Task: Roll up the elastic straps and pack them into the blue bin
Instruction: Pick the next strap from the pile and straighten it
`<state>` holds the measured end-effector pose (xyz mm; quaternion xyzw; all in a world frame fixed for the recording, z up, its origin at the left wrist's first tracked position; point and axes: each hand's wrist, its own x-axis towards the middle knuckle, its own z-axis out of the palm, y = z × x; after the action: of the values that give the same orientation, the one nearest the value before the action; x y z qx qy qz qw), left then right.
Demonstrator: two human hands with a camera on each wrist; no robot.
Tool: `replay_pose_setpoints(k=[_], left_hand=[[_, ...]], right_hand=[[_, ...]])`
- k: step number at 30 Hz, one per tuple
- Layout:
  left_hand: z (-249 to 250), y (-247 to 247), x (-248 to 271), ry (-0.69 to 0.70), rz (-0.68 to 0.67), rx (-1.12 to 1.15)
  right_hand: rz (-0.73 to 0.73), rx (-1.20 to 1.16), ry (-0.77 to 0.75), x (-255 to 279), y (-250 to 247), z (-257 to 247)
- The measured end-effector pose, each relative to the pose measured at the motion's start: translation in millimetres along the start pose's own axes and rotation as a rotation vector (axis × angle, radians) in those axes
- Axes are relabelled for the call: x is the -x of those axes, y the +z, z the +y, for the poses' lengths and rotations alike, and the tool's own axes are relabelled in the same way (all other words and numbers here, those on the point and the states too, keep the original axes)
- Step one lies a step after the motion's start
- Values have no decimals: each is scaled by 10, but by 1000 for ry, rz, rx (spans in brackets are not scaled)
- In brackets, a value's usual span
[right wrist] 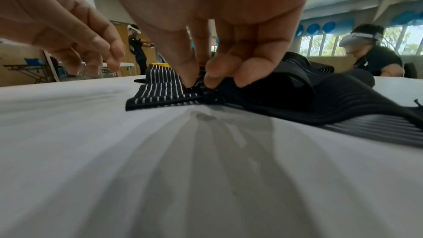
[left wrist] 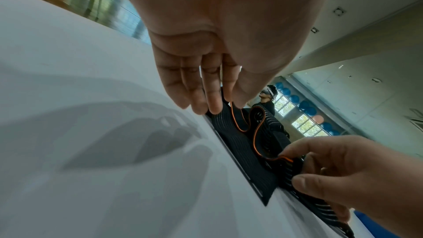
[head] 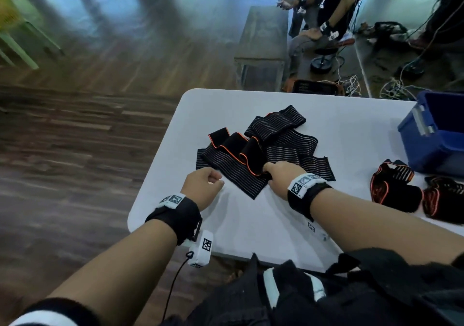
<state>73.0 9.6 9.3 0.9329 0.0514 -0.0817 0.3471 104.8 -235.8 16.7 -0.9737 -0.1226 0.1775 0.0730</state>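
Note:
A loose heap of black elastic straps point(head: 281, 135) with white stripes lies mid-table. One strap with an orange edge point(head: 247, 150) snakes across the top. My right hand point(head: 270, 172) pinches the near end of that strap point(right wrist: 160, 88) between thumb and fingers point(right wrist: 190, 77), low on the table. My left hand point(head: 204, 183) hovers at the heap's left corner, fingers loosely bent and holding nothing; its fingertips point(left wrist: 214, 106) come close to the strap's edge point(left wrist: 238, 144). The blue bin point(head: 426, 150) stands at the right edge of the table; its inside is not visible.
Two rolled straps point(head: 394, 190) point(head: 444, 201) lie in front of the bin. The white table point(head: 251, 225) ends just left of my left hand. Beyond it sit a person point(head: 329, 11), a grey bench point(head: 263, 39) and tangled cables point(head: 351, 84) on the floor.

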Motion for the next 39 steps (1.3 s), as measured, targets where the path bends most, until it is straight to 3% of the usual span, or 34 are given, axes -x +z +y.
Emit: replay_pose_setpoints(k=[4,8,12,14,17,21,26,31,39], left_hand=[[37,-35,-28,66,-28,35],[214,-36,-54,155,-54,105],[477,-49,-75,239,-20,226],[597,-81,-121,266,28,217],[726,-144,-200,288,102,266],[817,-236,-277,322,133,360],[966,-278,-368,381,71,446],[1146,-321,-659,386,29,345],[1297,-85,-1651,374,-51,-97]], right_hand=[[87,-65,31,-40,-30,-61],[337,-316,81,-45,-183,-142],[468,-589,147,-61,-497,-307],[460,-873,175,-64,-627,-379],[335,-1244,175,-9,-771,-449],[313,-1252,95,40,-861,-370],[295,-1317,10,81,-923,-251],[356,-1399,112,187,-1009,-116],[465,-1438,333,588,-913,338]])
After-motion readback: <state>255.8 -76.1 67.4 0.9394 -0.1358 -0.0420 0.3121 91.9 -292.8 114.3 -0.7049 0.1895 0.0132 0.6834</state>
